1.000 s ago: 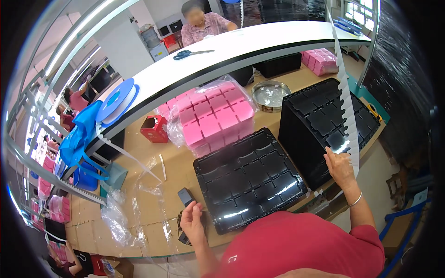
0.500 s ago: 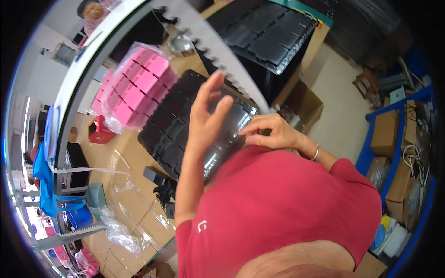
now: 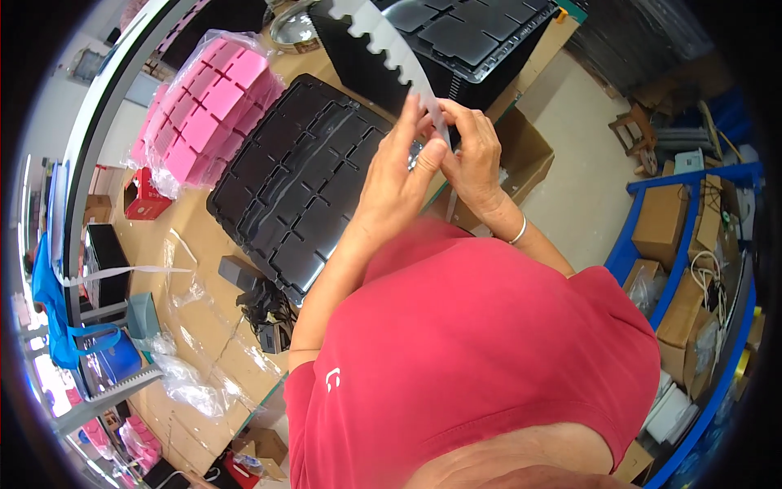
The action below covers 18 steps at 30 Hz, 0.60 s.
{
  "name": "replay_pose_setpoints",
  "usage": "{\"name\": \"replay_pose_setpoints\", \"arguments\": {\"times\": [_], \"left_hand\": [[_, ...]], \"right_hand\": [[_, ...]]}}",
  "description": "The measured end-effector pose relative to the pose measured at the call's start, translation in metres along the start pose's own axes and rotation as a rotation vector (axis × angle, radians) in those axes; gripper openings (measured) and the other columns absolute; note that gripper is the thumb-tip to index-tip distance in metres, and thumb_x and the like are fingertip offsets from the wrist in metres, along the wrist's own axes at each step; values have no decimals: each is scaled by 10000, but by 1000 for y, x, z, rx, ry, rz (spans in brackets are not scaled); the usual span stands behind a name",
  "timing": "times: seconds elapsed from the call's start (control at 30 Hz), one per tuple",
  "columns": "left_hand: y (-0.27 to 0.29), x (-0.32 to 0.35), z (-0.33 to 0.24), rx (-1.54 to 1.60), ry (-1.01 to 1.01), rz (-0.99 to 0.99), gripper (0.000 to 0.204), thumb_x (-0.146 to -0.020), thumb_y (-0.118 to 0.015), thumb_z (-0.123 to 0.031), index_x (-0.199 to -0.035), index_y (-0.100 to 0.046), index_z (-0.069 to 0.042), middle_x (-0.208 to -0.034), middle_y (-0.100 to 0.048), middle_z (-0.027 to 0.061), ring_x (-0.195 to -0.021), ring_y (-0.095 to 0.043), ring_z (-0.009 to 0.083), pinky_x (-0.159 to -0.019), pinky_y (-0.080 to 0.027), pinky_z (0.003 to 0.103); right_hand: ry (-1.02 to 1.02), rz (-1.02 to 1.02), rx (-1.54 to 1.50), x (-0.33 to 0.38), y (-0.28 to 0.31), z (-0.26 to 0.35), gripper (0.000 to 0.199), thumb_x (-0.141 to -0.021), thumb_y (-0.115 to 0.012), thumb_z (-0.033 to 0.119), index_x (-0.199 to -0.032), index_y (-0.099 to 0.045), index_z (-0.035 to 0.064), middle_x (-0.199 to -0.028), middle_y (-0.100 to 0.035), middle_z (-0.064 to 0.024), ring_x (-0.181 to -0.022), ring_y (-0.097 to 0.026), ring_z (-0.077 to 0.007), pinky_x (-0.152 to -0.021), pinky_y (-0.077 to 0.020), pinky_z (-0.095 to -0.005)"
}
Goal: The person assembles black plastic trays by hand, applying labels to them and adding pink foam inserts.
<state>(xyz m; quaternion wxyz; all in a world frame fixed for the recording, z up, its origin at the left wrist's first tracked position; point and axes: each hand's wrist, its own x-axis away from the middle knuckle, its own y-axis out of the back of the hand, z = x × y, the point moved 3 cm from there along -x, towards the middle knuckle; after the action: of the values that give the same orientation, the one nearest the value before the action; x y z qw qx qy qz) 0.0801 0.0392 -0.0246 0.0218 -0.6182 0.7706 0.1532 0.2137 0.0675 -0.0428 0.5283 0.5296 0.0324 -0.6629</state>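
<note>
Translucent white plastic strip with a notched edge (image 3: 387, 42): we see it run from the upper rim of the view down to the two hands, its lower end between them.
Right grip (image 3: 479, 155): thumb and forefinger appear pinched on the strip's lower end.
Left grip (image 3: 395, 179): fingertips meet the strip just beside the right grip; we cannot tell whether they clamp it or only touch.
Strip hazard: we judge that an uneven pull between the grips could crease or tear the notches; a slack pinch could lose the end.
Glossy black stack of slotted plastic trays (image 3: 481, 37): just beyond the right grip, where we judge a low swing could snag the notches.
Single black plastic tray with cross-shaped slots (image 3: 285, 187): left of the left grip on the brown worktop (image 3: 147, 253), partly covered by the left forearm, which could nudge it.
Film-wrapped pink slotted trays (image 3: 212, 114): farther left of the grip, past the single tray.
Tangle of black cables (image 3: 265, 306): bodyward of the left grip, beside that tray.
Brown cardboard box (image 3: 525, 159): right of the right grip, below worktop level.
</note>
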Motion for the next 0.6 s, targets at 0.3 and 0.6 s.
{"name": "replay_pose_setpoints", "arguments": {"times": [0.3,0.6], "left_hand": [[23,-16,11,90,-97,-214,604,-940,-609,-192,-1472,-344,-84,-1318,-565,153,-1143,-568,200,-950,-457,335],[4,-22,-3,86,151,-384,148,-858,-737,-146,-921,-720,-13,-820,-692,-3,-773,-564,23,-708,-453,194]], "right_hand": [[-568,578,-950,-9,5,-13,262,-977,-538,137,-1201,-630,36,-953,-700,-22,-877,-590,-53,-804,-471,-221],[-527,352,-817,-17,14,-19,349,-923,-651,145,-1237,-577,9,-1006,-679,-30,-871,-592,-52,-763,-474,-203]]}}
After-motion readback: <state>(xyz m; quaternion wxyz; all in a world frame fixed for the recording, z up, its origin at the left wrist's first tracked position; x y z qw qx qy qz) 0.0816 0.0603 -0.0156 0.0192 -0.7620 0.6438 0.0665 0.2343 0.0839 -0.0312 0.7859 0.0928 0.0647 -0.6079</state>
